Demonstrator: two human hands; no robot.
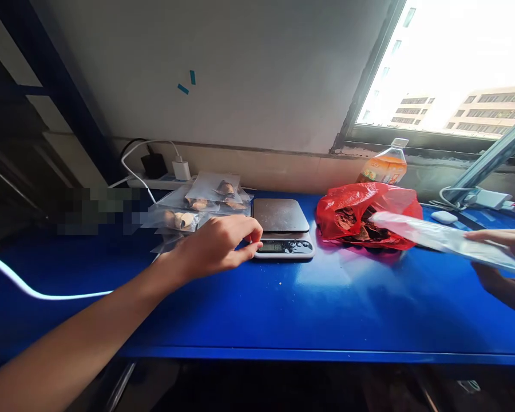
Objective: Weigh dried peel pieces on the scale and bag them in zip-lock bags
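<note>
My left hand (pixel 225 243) reaches to the left front corner of a kitchen scale (pixel 283 236). Its fingers are curled, with thumb and forefinger at the scale's edge beside the small display. Nothing lies on the scale's metal plate (pixel 280 215). At the right edge of view my right hand (pixel 504 257) is partly cut off; it grips a flat clear plastic bag (pixel 433 234), slightly blurred. The bag's far end hangs over a red plastic bag (pixel 369 200), which stands open with brown dried pieces (pixel 363 233) inside.
Several clear packets (pixel 182 220) with dried pieces are piled left of the scale. Behind them lies a power strip (pixel 161 182) with chargers and a white cable (pixel 38 294). A drink bottle (pixel 388 163) stands behind the red bag. The blue table's front edge (pixel 283 353) runs across below.
</note>
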